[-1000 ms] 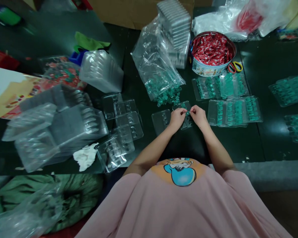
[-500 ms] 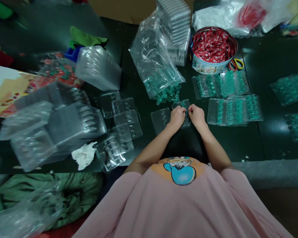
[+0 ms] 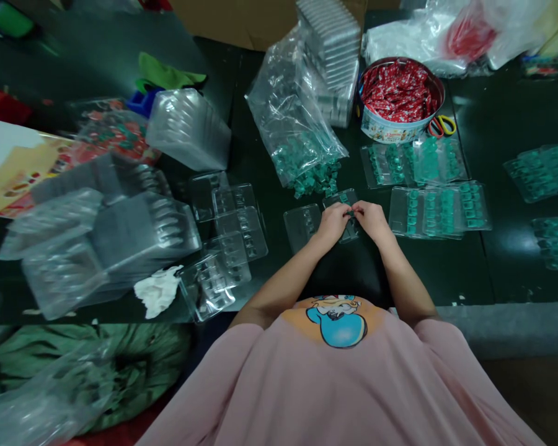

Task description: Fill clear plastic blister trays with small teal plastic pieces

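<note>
Two bare hands work close together at the centre of the frame, their fingertips almost meeting over a clear plastic tray [image 3: 350, 231]. The left hand [image 3: 333, 223] and the right hand [image 3: 372, 219] both have thumb and fingers bunched, with a small green piece [image 3: 351, 214] between them; it is too small to tell whether one hand or both grip it. The tray lies flat on the dark table [image 3: 439, 269], partly covered by the fingers. A second clear tray [image 3: 297, 230] sits just left of it in the frame. Above the hands, a heap of green pieces [image 3: 312, 181] spills from a transparent bag [image 3: 283, 93]. Right of centre, overlapping trays with green rows [image 3: 446, 210] lie near the right hand. Towards the upper right, a round tin [image 3: 393, 132] holds red packets [image 3: 397, 93], with scissors [image 3: 441, 126] beside it.
</note>
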A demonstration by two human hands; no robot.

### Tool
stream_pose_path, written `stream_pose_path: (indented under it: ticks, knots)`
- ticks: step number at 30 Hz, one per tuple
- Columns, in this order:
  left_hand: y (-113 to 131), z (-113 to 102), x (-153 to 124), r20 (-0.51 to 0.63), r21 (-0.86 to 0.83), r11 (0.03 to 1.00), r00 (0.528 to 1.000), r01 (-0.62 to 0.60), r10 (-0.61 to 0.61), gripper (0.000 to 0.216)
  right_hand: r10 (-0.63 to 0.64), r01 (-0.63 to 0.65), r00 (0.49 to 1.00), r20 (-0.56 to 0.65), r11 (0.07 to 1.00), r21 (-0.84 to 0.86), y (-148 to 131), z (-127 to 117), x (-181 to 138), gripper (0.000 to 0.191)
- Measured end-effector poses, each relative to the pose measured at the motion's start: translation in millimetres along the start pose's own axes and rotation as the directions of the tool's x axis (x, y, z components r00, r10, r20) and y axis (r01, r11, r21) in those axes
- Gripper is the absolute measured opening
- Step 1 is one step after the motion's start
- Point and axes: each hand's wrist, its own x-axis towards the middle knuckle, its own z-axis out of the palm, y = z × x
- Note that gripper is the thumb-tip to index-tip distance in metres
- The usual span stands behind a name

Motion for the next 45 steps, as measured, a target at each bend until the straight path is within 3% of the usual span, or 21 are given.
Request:
stream_pose_path:
  ticks: [4, 8, 15, 20, 23, 27, 30, 34, 37, 40, 45]
  knots:
    - [5, 5, -2, 0.007, 0.032, 0.999, 1.0, -0.015, 0.015, 0.02, 0.006, -0.006, 1.0, 0.009, 0.999, -0.05, -2, -1, 2, 0.024]
    - [5, -5, -7, 0.038, 0.021, 0.998, 0.998, -0.052, 0.052, 0.023, 0.011, -0.011, 1.0, 0.005, 1.0, -0.029, 0, -1, -1, 0.023]
    - [-29, -50, 11, -0.172, 0.088, 0.996, 0.985, 0.015, 0.001, 0.023, 0.061, -0.064, 0.998, 0.016, 0.968, 0.243, 0, 7, -13, 0.025]
    - [-39, -49, 33, -0.067, 0.207, 0.978, 0.997, -0.028, 0.042, 0.031, 0.07, -0.069, 0.998, 0.007, 0.946, 0.318, -3, 13, -16, 0.019]
    - [-41, -45, 36, -0.072, 0.213, 0.977, 0.997, -0.018, 0.034, 0.028, 0.083, -0.072, 0.996, -0.019, 0.935, 0.349, 1, 11, -19, 0.016]
    - [-39, -55, 27, -0.204, 0.062, 0.998, 0.979, 0.029, -0.016, 0.024, 0.101, -0.061, 0.99, -0.102, 0.94, 0.337, 3, 4, -25, 0.017]
    - [-31, -62, 11, -0.267, -0.151, 0.983, 0.953, 0.101, -0.139, 0.015, 0.08, -0.02, 0.982, -0.17, 0.944, 0.329, -1, 0, -29, 0.019]
    - [-16, -52, -18, -0.121, -0.512, 0.842, 0.955, 0.172, -0.269, 0.014, 0.037, 0.034, 0.983, -0.177, 0.924, 0.38, -12, 0, -32, 0.022]
    - [-8, -36, -34, -0.021, -0.692, 0.699, 0.963, 0.18, -0.269, 0.017, -0.02, 0.044, 0.998, -0.058, 0.887, 0.459, -17, 5, -35, 0.025]
    - [-8, -28, -38, -0.011, -0.72, 0.668, 0.96, 0.187, -0.279, 0.018, -0.068, 0.055, 0.998, 0.01, 0.876, 0.479, -17, 10, -35, 0.028]
    - [-19, -34, -29, -0.109, -0.511, 0.838, 0.952, 0.194, -0.287, 0.013, -0.09, 0.106, 0.991, -0.098, 0.98, 0.167, -10, 16, -23, 0.027]
